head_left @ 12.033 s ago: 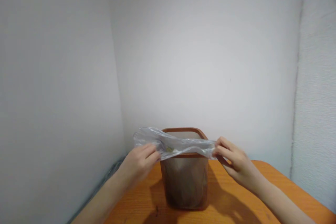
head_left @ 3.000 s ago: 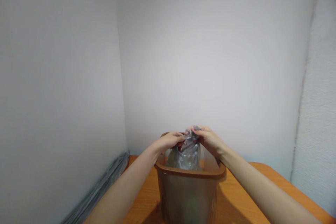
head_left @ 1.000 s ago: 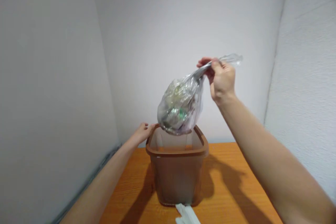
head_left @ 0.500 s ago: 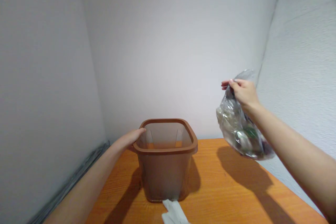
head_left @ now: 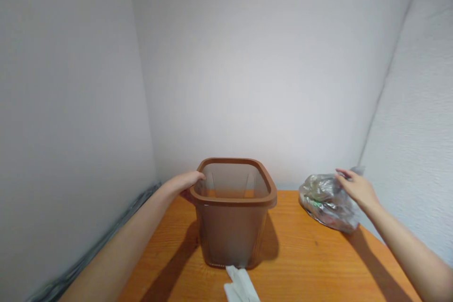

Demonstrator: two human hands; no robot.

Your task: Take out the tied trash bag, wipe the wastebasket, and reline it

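A brown translucent waste bin stands upright on the wooden table. My left hand is closed around its left rim, thumb over the inside and the other fingers mostly hidden outside. To the right, a clear plastic bag with mixed rubbish inside rests on the table near the wall. My right hand has the bag's gathered top between its fingers, and a loose end of plastic sticks up behind the knuckles. In front of the bin's base lies a crumpled white tissue.
Pale walls enclose the orange-brown table at the back and both sides. Along the left wall, a dark grey bundle of plastic lies at the table's edge.
My right hand has lowered the bag of rubbish from the air onto the table at the right. The left hand keeps its hold on the bin. The view has shifted slightly.
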